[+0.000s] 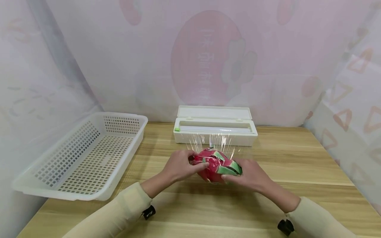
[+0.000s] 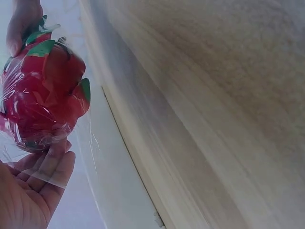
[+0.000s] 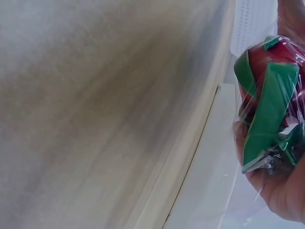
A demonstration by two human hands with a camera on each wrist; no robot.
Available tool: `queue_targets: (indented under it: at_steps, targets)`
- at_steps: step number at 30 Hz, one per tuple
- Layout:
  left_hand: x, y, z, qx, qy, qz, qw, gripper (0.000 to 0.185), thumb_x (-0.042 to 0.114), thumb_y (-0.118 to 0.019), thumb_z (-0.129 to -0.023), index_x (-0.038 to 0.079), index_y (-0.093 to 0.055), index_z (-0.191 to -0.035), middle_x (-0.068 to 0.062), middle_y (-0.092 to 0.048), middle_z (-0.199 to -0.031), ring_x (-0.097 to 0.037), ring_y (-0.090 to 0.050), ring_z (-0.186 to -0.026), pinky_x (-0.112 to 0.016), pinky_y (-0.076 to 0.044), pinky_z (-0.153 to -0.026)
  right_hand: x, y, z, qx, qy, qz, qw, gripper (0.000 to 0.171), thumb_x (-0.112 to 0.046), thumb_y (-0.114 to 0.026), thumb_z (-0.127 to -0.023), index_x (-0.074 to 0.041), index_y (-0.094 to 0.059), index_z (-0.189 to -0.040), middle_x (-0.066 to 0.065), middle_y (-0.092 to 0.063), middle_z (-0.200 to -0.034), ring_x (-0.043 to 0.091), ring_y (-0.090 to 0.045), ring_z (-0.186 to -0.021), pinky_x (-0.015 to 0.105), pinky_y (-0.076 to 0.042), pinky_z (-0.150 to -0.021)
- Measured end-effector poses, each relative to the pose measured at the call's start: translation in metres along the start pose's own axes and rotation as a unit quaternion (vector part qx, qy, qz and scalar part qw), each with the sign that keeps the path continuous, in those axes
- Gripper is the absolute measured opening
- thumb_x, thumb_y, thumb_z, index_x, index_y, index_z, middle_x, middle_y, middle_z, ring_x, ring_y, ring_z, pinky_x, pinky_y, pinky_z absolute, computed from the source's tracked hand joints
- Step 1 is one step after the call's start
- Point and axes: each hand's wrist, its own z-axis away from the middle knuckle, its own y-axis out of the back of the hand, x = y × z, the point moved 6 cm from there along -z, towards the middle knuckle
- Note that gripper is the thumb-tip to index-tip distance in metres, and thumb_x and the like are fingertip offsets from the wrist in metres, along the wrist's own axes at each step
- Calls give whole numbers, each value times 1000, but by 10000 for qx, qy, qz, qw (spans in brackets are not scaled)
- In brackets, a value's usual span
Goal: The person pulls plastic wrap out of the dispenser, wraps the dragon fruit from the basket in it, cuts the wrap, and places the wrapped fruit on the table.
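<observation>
Both hands hold a red dragon fruit (image 1: 212, 170) with green scales, above the wooden table. Clear cling film (image 1: 221, 142) covers it, shiny and creased, with bright streaks fanning out behind it. At the fruit's left end is my left hand (image 1: 181, 165), its thumb laid over the near side. My right hand (image 1: 253, 175) grips the right end, thumb in front. In the left wrist view, the left fingers curl under the wrapped fruit (image 2: 50, 90). Film gathers around the fruit's green-scaled end (image 3: 274, 102) in the right wrist view, beside the right palm.
Behind the fruit stands a white cling film box (image 1: 215, 138), its lid (image 1: 214, 112) raised and a roll (image 1: 215, 129) inside. A white perforated basket (image 1: 63, 195) sits on the left of the table. Printed curtains surround the table's back and sides.
</observation>
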Motion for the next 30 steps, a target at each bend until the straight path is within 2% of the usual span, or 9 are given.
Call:
queue_targets:
  at_steps: [5,8,12,15,18,22,30]
  targets:
    - [-5,-2,-8,-99,346,49,9993,55,62,-66,-81,9,-75,-93,7,-62,-70,-12,-53,-64,-28,-45,-52,7,1,-7,-232,-314,-186,9991,44,-53,-73,-79,-10,-65,-83,-4,-54,-65,12,-48,-59,26,-41,-47]
    - [-7,-3,-12,-139,459,-3,9989,53,64,-63,-82,12,-73,-82,5,-58,-63,-12,-51,-60,-28,-43,-51,11,1,-11,-350,-450,-346,9978,43,-53,-72,-81,-12,-65,-79,-2,-54,-63,13,-48,-58,28,-41,-47]
    - [-9,-5,-17,-204,661,2,9976,54,68,-59,-82,17,-64,-64,3,-52,-54,-12,-46,-56,-29,-40,-48,17,0,-16,-460,-591,-495,9960,43,-53,-70,-82,-10,-64,-79,0,-55,-64,15,-49,-59,30,-42,-50]
    - [-11,-7,-21,-219,783,65,9967,56,71,-58,-81,18,-61,-61,3,-52,-53,-12,-45,-54,-28,-38,-47,22,-1,-19,-519,-706,-473,9950,45,-54,-68,-83,-10,-64,-80,1,-55,-65,16,-49,-60,31,-42,-51]
    - [-13,-9,-23,-225,864,108,9959,58,72,-57,-80,18,-62,-60,3,-52,-53,-12,-45,-54,-28,-37,-47,26,-1,-23,-553,-679,-306,9957,45,-57,-65,-85,-11,-64,-82,1,-55,-67,16,-49,-62,31,-41,-53]
    - [-14,-11,-27,-198,908,69,9956,62,75,-57,-79,17,-61,-58,3,-51,-51,-12,-44,-52,-27,-35,-46,33,-5,-27,-607,-539,-131,9966,46,-58,-60,-88,-13,-66,-93,0,-56,-74,16,-50,-68,32,-42,-57]
    - [-15,-18,-32,-252,794,-204,9963,63,79,-53,-77,19,-62,-58,5,-52,-50,-11,-43,-54,-26,-34,-46,45,-11,-31,-755,-360,-170,9963,48,-56,-57,-90,-12,-67,-107,-2,-57,-80,16,-51,-73,33,-43,-61]
